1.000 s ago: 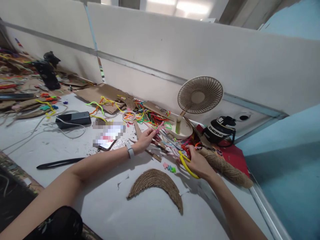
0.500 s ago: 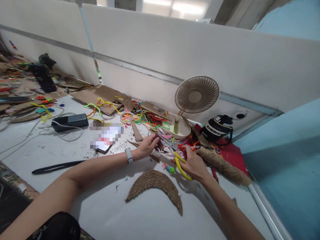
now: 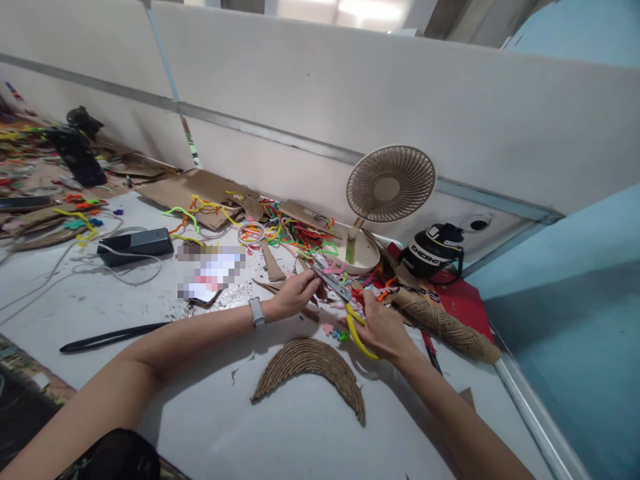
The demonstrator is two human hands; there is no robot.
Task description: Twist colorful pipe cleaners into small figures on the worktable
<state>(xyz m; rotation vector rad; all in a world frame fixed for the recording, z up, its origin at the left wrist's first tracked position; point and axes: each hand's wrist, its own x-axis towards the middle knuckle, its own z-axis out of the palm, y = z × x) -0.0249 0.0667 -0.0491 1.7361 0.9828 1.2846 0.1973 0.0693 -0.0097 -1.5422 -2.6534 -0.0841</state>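
My right hand [image 3: 384, 327] grips a pair of scissors [image 3: 356, 327] with yellow handles. Their metal blades point up and left, towards the fan base. Close to the blades, my left hand [image 3: 294, 293] has its thumb and fingers pinched together; what is between them is too small to make out. Below both hands, a curved crescent [image 3: 310, 357] of cardboard covered in rows of brown twine lies flat on the white table [image 3: 240, 427]. Small pastel flower-shaped pieces [image 3: 336, 331] rest between the hands and the crescent.
A small desk fan [image 3: 391, 183] stands behind the hands, beside a black jug [image 3: 434, 250]. A twine roll [image 3: 445, 327] lies at right. Tangled coloured pipe cleaners [image 3: 300, 230] and cardboard scraps fill the back. Leftward are a phone [image 3: 207, 280], a black box [image 3: 135, 245] and a black strap [image 3: 113, 335].
The view has shifted slightly. My right hand and the scissors have moved a little left, and the blades show more plainly beside my left fingers. The crescent stays in place.
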